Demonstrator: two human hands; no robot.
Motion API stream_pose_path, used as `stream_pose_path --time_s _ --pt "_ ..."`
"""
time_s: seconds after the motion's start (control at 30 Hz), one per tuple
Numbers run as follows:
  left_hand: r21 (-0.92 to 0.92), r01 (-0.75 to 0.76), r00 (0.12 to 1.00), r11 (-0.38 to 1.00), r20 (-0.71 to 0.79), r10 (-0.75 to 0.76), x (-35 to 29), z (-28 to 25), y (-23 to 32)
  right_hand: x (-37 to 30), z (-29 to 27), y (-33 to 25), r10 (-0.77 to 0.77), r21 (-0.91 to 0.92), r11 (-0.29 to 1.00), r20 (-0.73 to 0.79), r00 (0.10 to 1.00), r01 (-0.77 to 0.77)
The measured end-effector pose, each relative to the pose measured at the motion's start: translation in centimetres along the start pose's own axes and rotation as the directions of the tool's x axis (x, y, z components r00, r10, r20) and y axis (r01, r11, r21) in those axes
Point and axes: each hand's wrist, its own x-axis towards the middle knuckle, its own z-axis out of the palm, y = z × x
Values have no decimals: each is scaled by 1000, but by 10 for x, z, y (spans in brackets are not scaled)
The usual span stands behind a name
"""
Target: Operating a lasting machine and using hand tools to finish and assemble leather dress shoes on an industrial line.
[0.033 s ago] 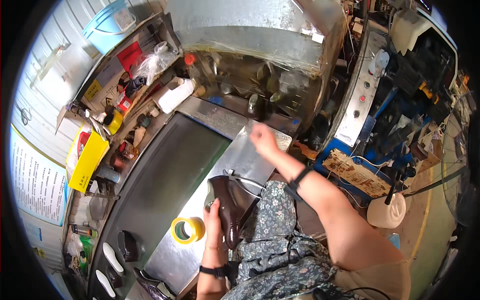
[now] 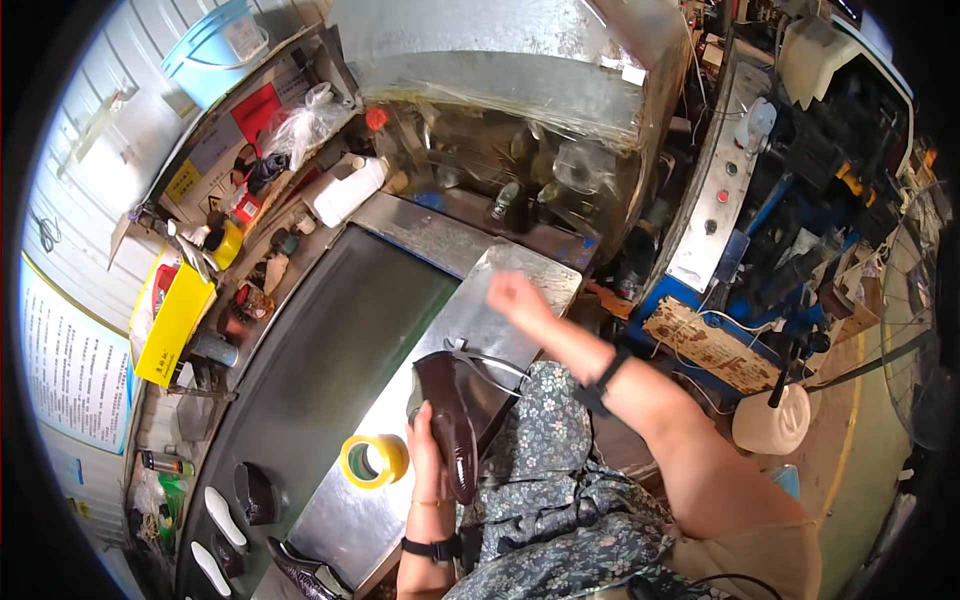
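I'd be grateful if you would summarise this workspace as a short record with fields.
Left hand: gripping a dark brown shoe by its side, toe toward the person
Right hand: over the far part of the metal ledge; whether it holds anything is unclear
Beside left hand: yellow tape roll, on the ledge
Dark surface: left of the ledge; dark footwear and pale soles at its near end
Further left: white jug, yellow box

A dark belt [image 2: 330, 340] carries brown shoes [image 2: 258, 492] and white soles [image 2: 223, 517] toward eight o'clock; a yellow tape roll [image 2: 395, 461] sits on the metal ledge [image 2: 335, 515], seven o'clock.
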Motion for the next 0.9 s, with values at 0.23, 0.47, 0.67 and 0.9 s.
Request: stream_pose_path --time_s 0.23,0.47,0.67,0.9 --pt "98 -49 865 994 502 -7 -72 85 -10 -216 -55 -145 439 656 562 279 854 -503" --pt "397 -644 509 654 861 -21 -116 77 -14 -247 -296 -199 48 -67 994 -476 878 -91" --pt "535 -336 757 775 643 -116 -101 9 -38 -237 -475 -233 -318 -667 383 -745 587 -639" --pt "540 -327 794 776 602 -84 -111 17 -33 -208 -526 -238 -200 -615 222 -789 582 -757"
